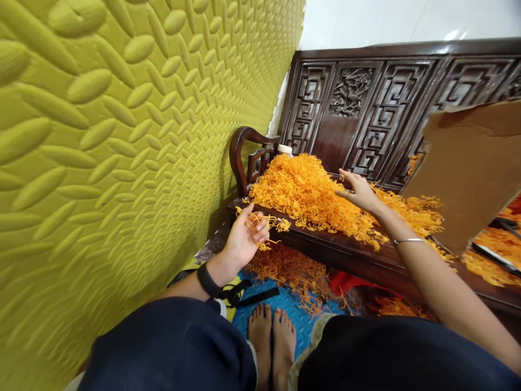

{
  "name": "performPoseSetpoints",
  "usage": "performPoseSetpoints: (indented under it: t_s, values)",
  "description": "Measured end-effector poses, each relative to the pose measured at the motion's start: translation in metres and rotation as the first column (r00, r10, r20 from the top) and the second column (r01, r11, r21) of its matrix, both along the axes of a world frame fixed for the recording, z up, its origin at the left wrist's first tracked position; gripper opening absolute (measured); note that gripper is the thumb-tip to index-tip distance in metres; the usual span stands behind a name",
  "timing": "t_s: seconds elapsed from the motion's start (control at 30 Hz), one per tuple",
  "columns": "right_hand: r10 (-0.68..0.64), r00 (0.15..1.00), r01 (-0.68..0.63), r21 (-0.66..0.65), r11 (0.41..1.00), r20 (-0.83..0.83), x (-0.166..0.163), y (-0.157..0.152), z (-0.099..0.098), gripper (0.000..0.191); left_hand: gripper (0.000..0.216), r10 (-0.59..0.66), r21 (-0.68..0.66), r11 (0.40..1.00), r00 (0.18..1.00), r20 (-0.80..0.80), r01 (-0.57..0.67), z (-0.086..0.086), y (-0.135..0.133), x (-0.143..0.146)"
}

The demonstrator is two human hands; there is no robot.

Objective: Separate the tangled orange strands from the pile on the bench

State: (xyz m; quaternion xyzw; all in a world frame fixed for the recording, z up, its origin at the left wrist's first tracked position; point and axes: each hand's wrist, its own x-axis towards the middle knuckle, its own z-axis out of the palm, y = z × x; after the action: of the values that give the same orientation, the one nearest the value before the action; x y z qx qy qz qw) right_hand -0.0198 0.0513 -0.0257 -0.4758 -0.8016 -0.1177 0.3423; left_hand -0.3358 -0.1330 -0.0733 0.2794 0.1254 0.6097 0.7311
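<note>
A big heap of curly orange plastic-looking pieces (303, 182) covers the seat of a dark carved wooden bench (301, 241). My left hand (247, 231), with a black wristband, is closed around a few stringy orange pieces (279, 222) at the bench's front edge; their thin strands stick out past the fingers. Over the right part of the heap reaches my right hand (358, 191), a silver bangle on its wrist. Its fingers are apart and I see nothing in them.
Yellow textured matting (134, 152) rises along the left. A brown cardboard sheet (476, 163) leans at the right, with more orange pieces beyond it. A white-lidded container (285, 150) stands behind the heap. More orange pieces (291, 269) lie below the bench by a blue mat (260, 301).
</note>
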Motion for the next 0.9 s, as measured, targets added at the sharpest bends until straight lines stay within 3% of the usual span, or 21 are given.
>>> performPoseSetpoints:
  t_s: [0.17,0.3,0.4,0.5,0.53,0.6,0.63,0.67,0.7,0.73,0.77,0.8,0.83,0.9]
  values:
    - [-0.007,1.000,0.006,0.110,0.994,0.005,-0.005,0.019,-0.011,0.039,0.040,0.013,-0.003,1.000,1.000,0.008,-0.013,0.002,-0.001,-0.001]
    - [0.020,0.999,-0.024,0.130,0.991,0.033,-0.009,0.023,-0.005,0.029,0.041,0.003,0.007,1.000,1.000,0.023,-0.003,0.003,-0.001,0.002]
    - [0.043,0.999,-0.039,0.141,0.989,-0.024,-0.018,0.008,0.007,0.024,0.042,0.012,-0.001,1.000,0.998,0.060,-0.012,0.004,-0.002,0.003]
    - [0.194,0.961,-0.211,-0.068,0.975,-0.198,-0.042,-0.030,0.025,0.021,0.043,0.036,-0.016,0.999,0.995,0.096,-0.034,0.004,-0.001,0.003]
    - [0.282,0.926,-0.338,-0.222,0.914,-0.249,-0.054,-0.048,0.031,0.023,0.042,0.047,-0.020,0.999,0.993,0.104,-0.045,0.004,-0.001,0.002]
    - [0.538,0.808,-0.569,-0.554,0.607,-0.240,-0.080,-0.088,0.040,0.029,0.041,0.077,-0.022,0.997,0.990,0.117,-0.075,0.003,0.000,0.002]
    - [0.649,0.732,-0.597,-0.652,0.467,-0.206,-0.094,-0.108,0.042,0.030,0.040,0.094,-0.026,0.996,0.988,0.122,-0.091,0.003,0.001,0.001]
    - [0.727,0.666,-0.605,-0.689,0.398,-0.165,-0.109,-0.126,0.041,0.030,0.040,0.108,-0.032,0.994,0.986,0.127,-0.105,0.002,0.001,0.001]
    - [0.771,0.629,-0.611,-0.679,0.407,-0.103,-0.123,-0.143,0.037,0.031,0.039,0.117,-0.039,0.993,0.985,0.131,-0.112,0.002,0.002,0.002]
    - [0.786,0.617,-0.592,-0.644,0.484,0.024,-0.136,-0.157,0.030,0.031,0.039,0.118,-0.049,0.992,0.984,0.133,-0.113,0.001,0.002,0.002]
    - [0.758,0.619,-0.568,-0.551,0.611,0.202,-0.148,-0.168,0.022,0.033,0.039,0.112,-0.059,0.993,0.985,0.132,-0.105,0.001,0.002,0.002]
    - [0.681,0.624,-0.545,-0.411,0.731,0.384,-0.158,-0.175,0.011,0.032,0.040,0.100,-0.068,0.993,0.987,0.129,-0.092,0.000,0.002,0.003]
    - [0.569,0.625,-0.520,-0.258,0.814,0.535,-0.166,-0.181,0.001,0.028,0.041,0.085,-0.077,0.994,0.989,0.124,-0.076,0.000,0.002,0.004]
    - [0.343,0.621,-0.488,0.006,0.873,0.704,-0.175,-0.184,-0.018,0.018,0.043,0.044,-0.092,0.995,0.994,0.100,-0.034,-0.001,0.001,0.004]
